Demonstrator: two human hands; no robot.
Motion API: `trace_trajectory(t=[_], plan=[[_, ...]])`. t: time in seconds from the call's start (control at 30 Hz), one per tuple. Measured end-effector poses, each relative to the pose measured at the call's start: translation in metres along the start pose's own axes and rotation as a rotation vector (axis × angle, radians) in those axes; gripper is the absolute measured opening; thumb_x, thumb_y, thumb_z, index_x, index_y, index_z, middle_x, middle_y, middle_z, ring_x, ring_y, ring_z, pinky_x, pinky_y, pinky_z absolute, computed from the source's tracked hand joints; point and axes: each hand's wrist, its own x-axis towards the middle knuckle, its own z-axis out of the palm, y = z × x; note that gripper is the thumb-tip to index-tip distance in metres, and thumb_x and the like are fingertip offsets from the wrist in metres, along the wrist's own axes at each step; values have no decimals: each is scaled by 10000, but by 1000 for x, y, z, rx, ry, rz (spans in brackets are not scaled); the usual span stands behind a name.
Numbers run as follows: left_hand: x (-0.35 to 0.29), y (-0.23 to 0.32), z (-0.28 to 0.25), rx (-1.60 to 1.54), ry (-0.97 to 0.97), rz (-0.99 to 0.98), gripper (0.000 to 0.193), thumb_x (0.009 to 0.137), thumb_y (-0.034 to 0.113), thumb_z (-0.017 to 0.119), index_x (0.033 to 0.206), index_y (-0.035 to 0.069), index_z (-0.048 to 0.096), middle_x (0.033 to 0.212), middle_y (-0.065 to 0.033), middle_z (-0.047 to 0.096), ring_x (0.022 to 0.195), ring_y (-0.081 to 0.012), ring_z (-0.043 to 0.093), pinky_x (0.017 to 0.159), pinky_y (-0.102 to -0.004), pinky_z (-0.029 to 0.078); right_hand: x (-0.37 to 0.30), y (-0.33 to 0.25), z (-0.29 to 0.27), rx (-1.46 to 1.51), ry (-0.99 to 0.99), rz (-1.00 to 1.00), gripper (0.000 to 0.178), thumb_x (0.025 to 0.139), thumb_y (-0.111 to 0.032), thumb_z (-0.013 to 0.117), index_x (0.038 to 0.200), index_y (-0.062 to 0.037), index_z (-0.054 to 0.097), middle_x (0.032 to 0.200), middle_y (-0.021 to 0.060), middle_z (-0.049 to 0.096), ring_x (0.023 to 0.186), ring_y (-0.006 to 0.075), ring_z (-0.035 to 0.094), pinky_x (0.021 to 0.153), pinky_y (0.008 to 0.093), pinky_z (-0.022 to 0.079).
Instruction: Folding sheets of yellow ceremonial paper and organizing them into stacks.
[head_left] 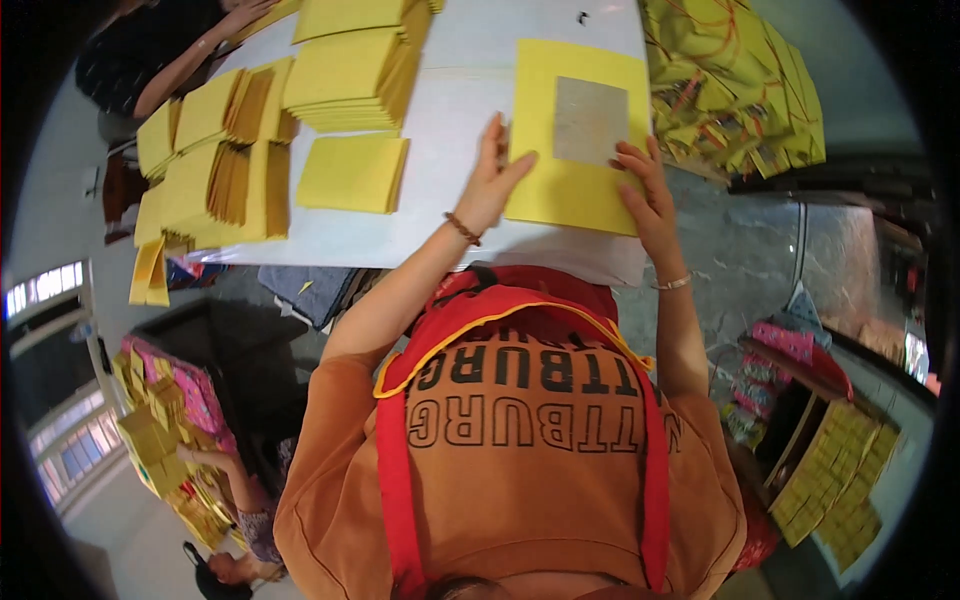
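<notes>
Covering part of yellow sheet (pixel 573 185), right hand (pixel 650 196) probably touches it.

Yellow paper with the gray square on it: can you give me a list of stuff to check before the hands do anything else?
1. Yellow paper lying flat: ok, it looks flat on the table.
2. Yellow paper well clear of the table's edge: not ok, its right side is right by that edge.
3. Gray square inside the yellow paper's outline: ok, yellow shows around it.
4. Gray square stuck down: cannot tell, it could be loose.
5. Hands in place: ok, the left hand is at the paper's left edge, the right hand at its right.
6. Small yellow pile out of the way: ok, it sits apart, to the left.
</notes>
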Motion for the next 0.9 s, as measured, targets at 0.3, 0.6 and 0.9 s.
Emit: trace_trajectory(t=[0.3,0.6,0.9], plan=[[9,63,20,906,44,586,324,778,83,611,1100,46,586,1164,-170,515,1090,-323,447,929,-379,373,-1,-4,-2,-33,19,1,253,829,-90,555,1079,-65,582,1284,81,497,1361,304,178,1098,408,150],[24,61,63,962,-263,694,280,801,-26,541,1073,22,580,939,-142,592,859,-303,572,742,-357,471,-3,-4,-1,-18,13,7,251,830,-81,551,1079,-79,590,1304,58,482,1360,307,176,1098,410,153],[58,47,55,564,-285,52,274,905,31,451,1165,-9,527,915,-71,592,744,-116,542,688,-245,469,-9,-7,0,490,228,186,417,923,-213,454,1289,-16,417,1372,103,380,1329,218,247,1084,338,182]])
